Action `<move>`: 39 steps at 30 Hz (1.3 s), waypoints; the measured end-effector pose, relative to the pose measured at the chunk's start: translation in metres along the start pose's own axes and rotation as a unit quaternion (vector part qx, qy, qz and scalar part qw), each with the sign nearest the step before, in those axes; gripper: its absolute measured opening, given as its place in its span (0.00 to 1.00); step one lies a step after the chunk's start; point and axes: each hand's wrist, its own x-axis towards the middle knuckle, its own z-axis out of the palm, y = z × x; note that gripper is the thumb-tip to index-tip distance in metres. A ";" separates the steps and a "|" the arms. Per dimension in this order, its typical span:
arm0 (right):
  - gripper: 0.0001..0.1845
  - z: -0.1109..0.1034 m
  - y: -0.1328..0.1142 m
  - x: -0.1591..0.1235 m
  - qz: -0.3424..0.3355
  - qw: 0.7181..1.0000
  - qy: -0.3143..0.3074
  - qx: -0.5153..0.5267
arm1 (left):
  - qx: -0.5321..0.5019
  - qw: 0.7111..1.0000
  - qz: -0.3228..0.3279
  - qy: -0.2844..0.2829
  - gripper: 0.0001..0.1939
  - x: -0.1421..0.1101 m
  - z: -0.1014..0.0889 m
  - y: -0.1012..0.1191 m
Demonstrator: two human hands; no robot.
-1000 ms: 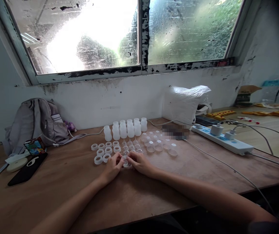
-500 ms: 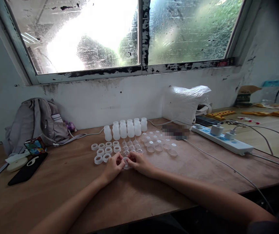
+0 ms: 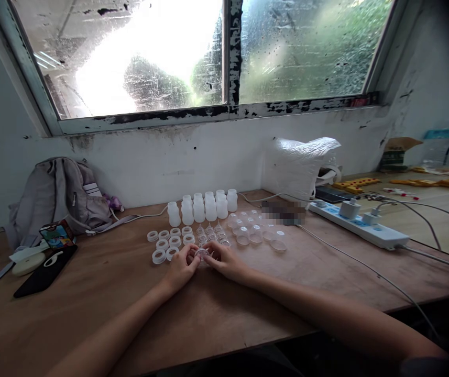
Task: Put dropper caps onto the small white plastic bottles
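Note:
Between my two hands, low over the wooden table, is a translucent bottle ring (image 3: 201, 253). My left hand (image 3: 185, 264) pinches its left edge, and my right hand (image 3: 224, 262) grips the right edge. Whether a teat sits inside the ring, I cannot tell. Just beyond my fingers stand clear bottle teats (image 3: 209, 230) in short rows, partly hidden by the hands. To their left lie several white bottle rings (image 3: 174, 241). Clear round caps (image 3: 255, 236) are laid out on the right. Behind everything, frosted small bottles (image 3: 198, 208) stand upright in rows.
A grey backpack (image 3: 57, 193), a black phone (image 3: 45, 272) and a small box (image 3: 57, 234) are at the left. On the right are a white power strip (image 3: 365, 228), cables and a silvery padded bag (image 3: 293, 165). Yellow parts (image 3: 356, 184) lie farther right.
The ring between my hands has been raised slightly and turned, so that its round opening shows more. My fingers have shifted around its edge. The laid-out pieces stay where they were.

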 end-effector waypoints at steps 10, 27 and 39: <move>0.13 0.002 -0.001 0.000 -0.022 0.999 0.002 -0.027 | 0.052 0.998 0.035 -0.004 0.12 -0.001 0.002 -0.003; 0.12 0.002 -0.006 0.000 -0.012 0.999 0.005 -0.032 | 0.039 0.999 0.015 0.004 0.10 0.000 0.006 -0.001; 0.09 0.000 -0.006 0.000 0.004 0.999 0.006 0.031 | -0.007 1.000 0.006 0.015 0.08 0.001 0.004 -0.001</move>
